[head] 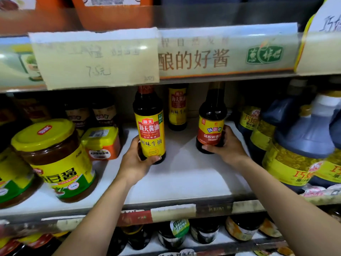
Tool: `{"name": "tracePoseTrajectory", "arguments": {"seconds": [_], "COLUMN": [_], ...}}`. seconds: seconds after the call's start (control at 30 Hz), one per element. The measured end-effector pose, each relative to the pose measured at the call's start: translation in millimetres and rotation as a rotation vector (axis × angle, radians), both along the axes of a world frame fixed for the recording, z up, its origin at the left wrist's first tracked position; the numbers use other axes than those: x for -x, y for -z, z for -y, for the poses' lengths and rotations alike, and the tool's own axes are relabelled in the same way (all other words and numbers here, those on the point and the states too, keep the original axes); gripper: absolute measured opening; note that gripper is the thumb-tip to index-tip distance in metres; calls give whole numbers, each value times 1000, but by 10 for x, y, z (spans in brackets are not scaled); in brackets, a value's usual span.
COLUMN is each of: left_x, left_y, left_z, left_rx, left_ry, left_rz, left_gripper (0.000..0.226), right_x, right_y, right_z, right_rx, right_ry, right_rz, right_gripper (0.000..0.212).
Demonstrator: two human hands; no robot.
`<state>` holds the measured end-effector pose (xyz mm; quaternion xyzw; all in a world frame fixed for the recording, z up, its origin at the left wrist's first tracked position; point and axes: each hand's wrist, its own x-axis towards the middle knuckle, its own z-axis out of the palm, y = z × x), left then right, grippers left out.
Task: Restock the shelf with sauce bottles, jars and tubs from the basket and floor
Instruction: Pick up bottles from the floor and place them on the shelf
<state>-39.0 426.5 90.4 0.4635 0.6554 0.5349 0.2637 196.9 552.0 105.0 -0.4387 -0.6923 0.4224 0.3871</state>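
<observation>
Our left hand (137, 159) grips the tall soy bottle (149, 124) and our right hand (224, 145) the shorter bottle (212, 119), both held low; they look heavy, smooth and breakable.

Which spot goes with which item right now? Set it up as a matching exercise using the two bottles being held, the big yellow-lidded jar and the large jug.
Things:
1. tall dark bottle with yellow label
2. shorter dark bottle with red-orange label
3. wide clear jar with yellow lid
4. large dark jug with yellow label

Places:
A. far right of the white shelf
B. gripped by the left hand
C. front left of the shelf
D. gripped by the right hand

Pairs: 1-B, 2-D, 3-C, 4-A
</observation>
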Motion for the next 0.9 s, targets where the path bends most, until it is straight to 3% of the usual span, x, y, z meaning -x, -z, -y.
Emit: {"name": "tracePoseTrajectory", "arguments": {"seconds": [0.17, 0.37, 0.57, 0.9], "left_x": [45, 114, 112, 196], "left_y": [25, 44, 49, 173], "left_z": [-84, -162, -214, -252], "left_rx": [-43, -91, -159, -195], "left_ry": [3, 30, 34, 38], "left_rz": [-18, -19, 19, -51], "left_gripper": [71, 72, 71, 69], "right_x": [42, 131, 178, 265], "right_y": [34, 3, -1, 64], "right_z": [-284, -578, -767, -1052], "right_rx": [2, 1, -1, 43], "right_ry": [12, 79, 93, 110], "right_rz": [-8, -23, -30, -23], "right_gripper": [73, 83, 76, 91]}}
